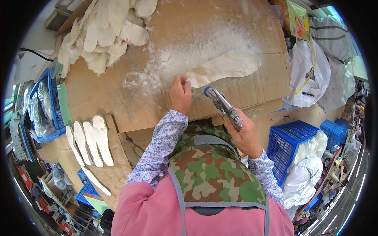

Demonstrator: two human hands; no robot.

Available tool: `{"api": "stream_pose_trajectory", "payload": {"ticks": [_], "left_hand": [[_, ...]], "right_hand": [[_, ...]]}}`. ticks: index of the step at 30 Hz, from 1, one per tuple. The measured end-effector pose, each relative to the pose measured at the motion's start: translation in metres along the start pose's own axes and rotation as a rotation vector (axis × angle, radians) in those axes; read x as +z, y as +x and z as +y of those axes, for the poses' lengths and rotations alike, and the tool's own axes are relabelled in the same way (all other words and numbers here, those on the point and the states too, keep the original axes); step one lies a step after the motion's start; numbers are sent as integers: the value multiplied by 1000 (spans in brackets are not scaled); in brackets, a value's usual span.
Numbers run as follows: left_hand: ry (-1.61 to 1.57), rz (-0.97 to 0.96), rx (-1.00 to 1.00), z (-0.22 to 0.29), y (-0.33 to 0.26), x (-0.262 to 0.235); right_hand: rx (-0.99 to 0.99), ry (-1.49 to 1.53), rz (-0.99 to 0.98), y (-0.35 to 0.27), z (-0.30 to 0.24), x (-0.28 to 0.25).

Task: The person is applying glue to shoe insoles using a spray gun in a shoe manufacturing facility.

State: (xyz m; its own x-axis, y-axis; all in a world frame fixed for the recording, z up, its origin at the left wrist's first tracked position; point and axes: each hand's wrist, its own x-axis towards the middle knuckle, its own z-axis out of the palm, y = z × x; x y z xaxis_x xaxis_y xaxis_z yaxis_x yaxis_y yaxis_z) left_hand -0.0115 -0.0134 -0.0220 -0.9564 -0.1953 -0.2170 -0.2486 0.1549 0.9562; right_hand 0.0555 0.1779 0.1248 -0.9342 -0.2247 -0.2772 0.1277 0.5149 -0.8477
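A cream, fleecy insole (226, 69) lies slantwise on the cardboard-covered table. My left hand (181, 93) is closed, its fingertips pinching the near left end of the insole. In my right hand (245, 135) is a silver metal hand tool (223, 104) with a blue ring at its front end; its exact kind does not show. The tool points up and left and stays just short of the insole's near edge. White fluff (204, 47) is scattered over the cardboard around and behind the insole.
A heap of insoles (106, 31) covers the far left. Several more insoles (91, 141) lie side by side on a board at left. Blue crates (289, 145) stand right and left (59, 106), near white bags (309, 78). A yellow hose (313, 65) hangs at far right.
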Motion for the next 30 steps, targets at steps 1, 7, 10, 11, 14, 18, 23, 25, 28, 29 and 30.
{"api": "stream_pose_trajectory", "payload": {"ticks": [1,7,10,11,14,18,23,25,28,29,30], "left_hand": [[73,28,61,-12,2,2],[91,27,-10,-6,2,2],[109,18,-20,-4,2,1],[98,15,-33,-4,1,1],[53,24,-25,-8,3,1],[48,31,-26,-10,4,2],[30,15,-42,-2,4,2],[38,14,-40,-1,3,1],[66,16,-28,-2,2,0],[88,14,-21,-2,3,0],[88,14,-21,-3,3,0]], "right_hand": [[-3,-2,1,2,-2,0],[9,-55,3,12,3,-5],[18,-58,-13,13,0,-4],[13,-44,-23,13,-1,-3],[3,9,-30,13,-1,1],[61,31,-56,15,-5,1],[39,9,-8,17,3,-2],[42,6,5,18,6,-4],[45,10,25,19,6,-9],[50,18,35,20,5,-11],[50,19,35,21,5,-13]]}}
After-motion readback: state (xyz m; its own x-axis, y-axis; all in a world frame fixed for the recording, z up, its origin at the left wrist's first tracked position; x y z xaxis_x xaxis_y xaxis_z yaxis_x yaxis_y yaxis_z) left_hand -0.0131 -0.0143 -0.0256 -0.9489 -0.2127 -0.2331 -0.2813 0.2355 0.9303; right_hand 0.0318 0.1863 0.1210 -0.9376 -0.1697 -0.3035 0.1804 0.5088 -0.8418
